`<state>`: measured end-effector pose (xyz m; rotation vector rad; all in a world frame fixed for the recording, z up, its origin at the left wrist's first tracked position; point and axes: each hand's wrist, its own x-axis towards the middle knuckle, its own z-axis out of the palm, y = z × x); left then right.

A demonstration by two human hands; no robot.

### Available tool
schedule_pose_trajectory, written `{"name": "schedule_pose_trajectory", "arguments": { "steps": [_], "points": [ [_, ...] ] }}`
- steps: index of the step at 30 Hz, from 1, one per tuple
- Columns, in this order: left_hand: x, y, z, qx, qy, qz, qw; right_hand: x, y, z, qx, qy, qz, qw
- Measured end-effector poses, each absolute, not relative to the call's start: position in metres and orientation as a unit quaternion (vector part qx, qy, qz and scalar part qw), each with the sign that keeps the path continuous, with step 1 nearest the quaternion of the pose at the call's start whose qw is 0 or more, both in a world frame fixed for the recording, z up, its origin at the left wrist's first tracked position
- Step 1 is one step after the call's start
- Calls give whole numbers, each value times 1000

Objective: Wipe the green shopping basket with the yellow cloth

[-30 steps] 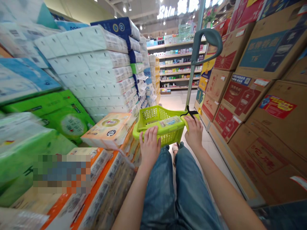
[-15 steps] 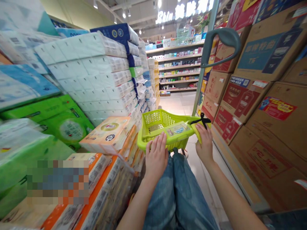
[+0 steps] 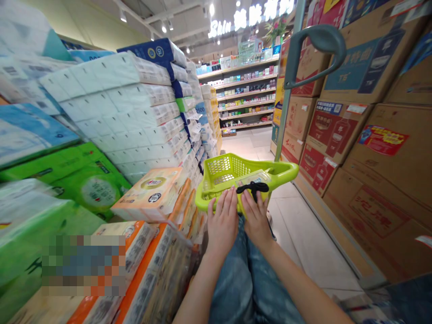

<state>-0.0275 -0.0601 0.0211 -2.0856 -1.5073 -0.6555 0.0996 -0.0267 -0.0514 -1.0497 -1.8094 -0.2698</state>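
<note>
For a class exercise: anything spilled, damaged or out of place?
No spill or damage shows. A bunched black cord by the right hand, over the lime basket, looks odd against the plastic; a pixelated patch hides packs lower left.

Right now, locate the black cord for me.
The black cord is right of centre in the head view, by the right hand, at the near rim of the green basket.

Basket (image 3: 201,200) in middle, between tissue packs (image 3: 116,112) on left and stacked cartons (image 3: 337,130) on right. On basket's near edge: left hand (image 3: 222,225) nearer left corner, right hand (image 3: 258,222) just beside, to its right. Cord (image 3: 252,187) lies at right hand's fingertips. Handle (image 3: 308,35) before cartons. Shelves (image 3: 246,101) far behind basket.
</note>
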Motion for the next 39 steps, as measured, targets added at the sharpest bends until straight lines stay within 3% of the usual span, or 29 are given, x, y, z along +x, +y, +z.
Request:
{"name": "schedule_pose_trajectory", "arguments": {
  "steps": [5, 12, 16, 20, 24, 28, 33, 36, 39],
  "points": [
    [-28, -61, 18, -763, -546, -257, 230, 158, 4, -48, -484, -692, -169, 509],
    [-11, -56, 19, -769, -541, -278, 197, 122, -22, -13, -551, -602, -67, 575],
    [-12, -49, 17, -765, -545, -281, 200, 99, -34, -24, -513, -690, -85, 504],
    [-23, -45, 18, -771, -540, -272, 199, 141, -21, -32, -470, -764, -135, 421],
    [-26, -44, 20, -771, -539, -275, 198, 176, -8, -19, -530, -688, -123, 480],
    [-21, -43, 17, -758, -546, -290, 207, 138, -22, -8, -551, -654, -76, 513],
    [-22, -42, 10, -747, -541, -317, 221, 84, -50, -11, -499, -750, -104, 422],
    [-27, -42, 8, -746, -538, -332, 208, 104, -49, -13, -484, -779, -141, 373],
    [-29, -42, 8, -748, -536, -337, 198, 150, -35, -14, -513, -748, -156, 392]
  ]
}}
